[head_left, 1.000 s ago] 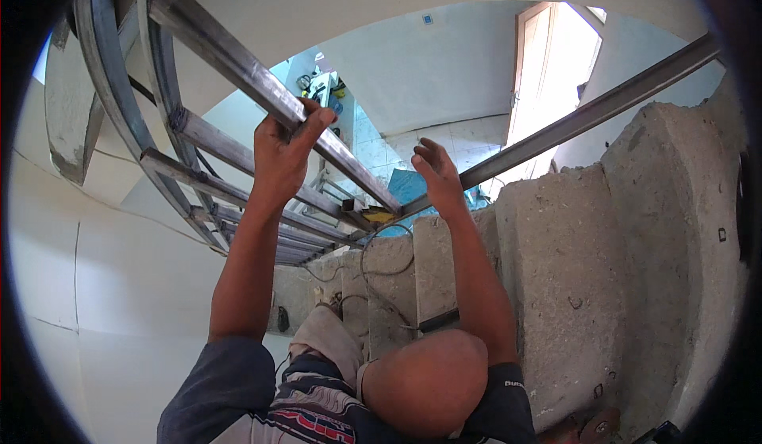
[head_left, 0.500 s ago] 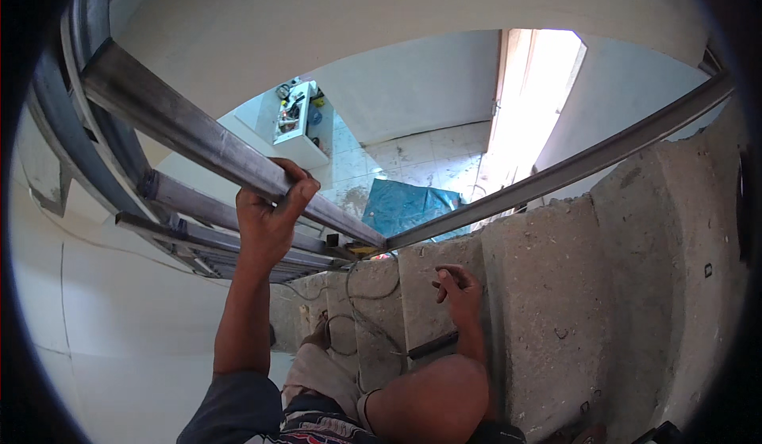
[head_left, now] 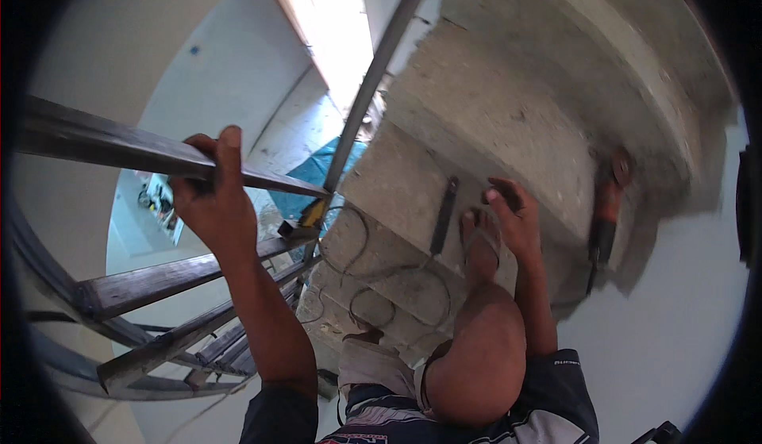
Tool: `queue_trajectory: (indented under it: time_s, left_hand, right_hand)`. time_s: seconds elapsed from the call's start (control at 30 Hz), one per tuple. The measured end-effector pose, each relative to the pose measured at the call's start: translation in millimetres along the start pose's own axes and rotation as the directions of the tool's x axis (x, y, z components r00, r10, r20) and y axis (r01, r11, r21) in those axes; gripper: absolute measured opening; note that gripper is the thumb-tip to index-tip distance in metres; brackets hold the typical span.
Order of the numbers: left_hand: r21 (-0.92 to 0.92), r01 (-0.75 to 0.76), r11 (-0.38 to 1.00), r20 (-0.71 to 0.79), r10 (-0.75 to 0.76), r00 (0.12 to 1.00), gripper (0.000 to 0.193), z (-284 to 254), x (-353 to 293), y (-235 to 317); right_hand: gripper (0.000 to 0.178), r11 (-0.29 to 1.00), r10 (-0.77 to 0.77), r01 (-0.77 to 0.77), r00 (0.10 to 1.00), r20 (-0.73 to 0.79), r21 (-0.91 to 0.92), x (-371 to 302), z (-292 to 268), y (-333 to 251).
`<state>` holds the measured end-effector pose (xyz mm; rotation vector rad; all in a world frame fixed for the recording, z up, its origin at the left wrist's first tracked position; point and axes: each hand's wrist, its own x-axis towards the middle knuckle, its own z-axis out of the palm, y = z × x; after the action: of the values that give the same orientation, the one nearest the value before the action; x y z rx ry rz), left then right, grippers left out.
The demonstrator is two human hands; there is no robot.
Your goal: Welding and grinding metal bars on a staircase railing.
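Observation:
My left hand (head_left: pixel 210 190) is wrapped round a grey square metal tube (head_left: pixel 127 138), a rail of the stair railing, with the thumb over its top. My right hand (head_left: pixel 517 214) hovers above the concrete steps, fingers loosely curled and apart, with nothing seen in it. Left of that hand a dark flat bar (head_left: pixel 446 215) lies on a step. An orange and black angle grinder (head_left: pixel 608 214) with a round disc rests on the steps to the right. At the foot of the rail sits a yellow and black object (head_left: pixel 313 214) whose kind I cannot make out.
Rough concrete steps (head_left: pixel 484 79) curve round to the upper right. A dark cable (head_left: pixel 367 246) loops over the lower steps. Lower metal tubes (head_left: pixel 182 277) of the railing run at left. Beyond the railing, below, are a blue sheet (head_left: pixel 349 162) and a white box of tools (head_left: pixel 159 210).
My view has swung to the right, bringing the angle grinder into sight. The left hand still grips the rail; the right hand stays empty above the steps.

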<state>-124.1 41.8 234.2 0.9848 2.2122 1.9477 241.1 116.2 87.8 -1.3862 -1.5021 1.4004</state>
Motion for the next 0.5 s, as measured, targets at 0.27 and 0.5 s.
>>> queue_trajectory:
  time_s: [0.27,0.5]
  left_hand:
    - [0.078,-0.063,0.995,0.065,0.058,0.996,0.042,-4,-9,-8]
    - [0.162,-0.527,0.834,0.186,0.499,0.846,0.036,-6,15,-39]
  right_hand:
    - [0.036,0.962,0.273,-0.232,0.837,-0.474,0.144,-232,-41,72]
    - [0.039,0.918,0.371,-0.388,0.777,-0.508,0.077,-272,20,141]
